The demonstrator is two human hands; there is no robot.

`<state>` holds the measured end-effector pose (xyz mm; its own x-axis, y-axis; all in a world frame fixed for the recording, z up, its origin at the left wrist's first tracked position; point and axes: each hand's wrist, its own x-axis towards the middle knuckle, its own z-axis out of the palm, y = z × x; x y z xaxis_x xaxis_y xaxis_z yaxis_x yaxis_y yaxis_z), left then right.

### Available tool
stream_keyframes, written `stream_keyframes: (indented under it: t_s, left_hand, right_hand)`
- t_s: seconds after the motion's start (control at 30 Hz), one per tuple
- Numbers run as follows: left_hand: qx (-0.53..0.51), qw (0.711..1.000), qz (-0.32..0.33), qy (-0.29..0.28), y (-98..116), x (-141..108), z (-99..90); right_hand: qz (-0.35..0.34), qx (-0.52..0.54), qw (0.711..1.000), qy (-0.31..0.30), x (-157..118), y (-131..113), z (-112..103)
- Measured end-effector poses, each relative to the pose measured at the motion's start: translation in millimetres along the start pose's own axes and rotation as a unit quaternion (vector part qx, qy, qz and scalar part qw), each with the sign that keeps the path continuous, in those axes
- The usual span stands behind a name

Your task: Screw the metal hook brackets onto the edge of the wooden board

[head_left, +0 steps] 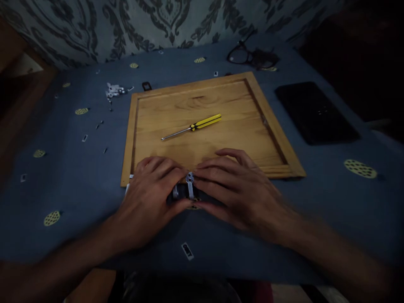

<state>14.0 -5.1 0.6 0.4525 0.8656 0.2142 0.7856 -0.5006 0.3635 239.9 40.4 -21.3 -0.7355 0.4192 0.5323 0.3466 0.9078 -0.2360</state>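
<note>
My left hand (151,185) and my right hand (235,185) meet at the near edge of a framed wooden panel (198,90), which looks like a cabinet door. Between them is a silver metal hinge (190,184), with the fingers of both hands curled at its sides and both thumbs close to its lower end. Parts of the hinge are hidden behind the fingers. A screwdriver (192,126) with a yellow and black handle lies on the panel beyond my hands, its tip pointing left.
Silver metal hinges (115,90) lie left of the panel's far corner, with several small screws (105,150) scattered nearby. A dark flat device (315,112) rests at the right, and eyeglasses (252,58) at the back. A patterned blue cloth (78,176) covers the surface.
</note>
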Motion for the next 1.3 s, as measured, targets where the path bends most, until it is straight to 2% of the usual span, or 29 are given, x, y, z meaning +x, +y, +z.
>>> stream_keyframes:
  t_s: [0.4, 0.83, 1.3]
  left_hand:
    - [-0.003, 1.000, -0.010, -0.021, 1.2, 0.9, -3.3]
    - [-0.002, 1.000, -0.008, -0.019, 1.8, 0.4, -2.3]
    - [0.003, 1.000, -0.014, -0.021, 1.9, 1.1, -2.9]
  right_hand:
    - [0.022, -0.003, 1.000, 0.005, -1.5, -2.1, 3.6]
    - [0.024, -0.009, 1.000, -0.014, -3.5, -0.7, 2.5]
    - [0.030, -0.021, 0.999, -0.005, -1.8, -2.6, 4.5]
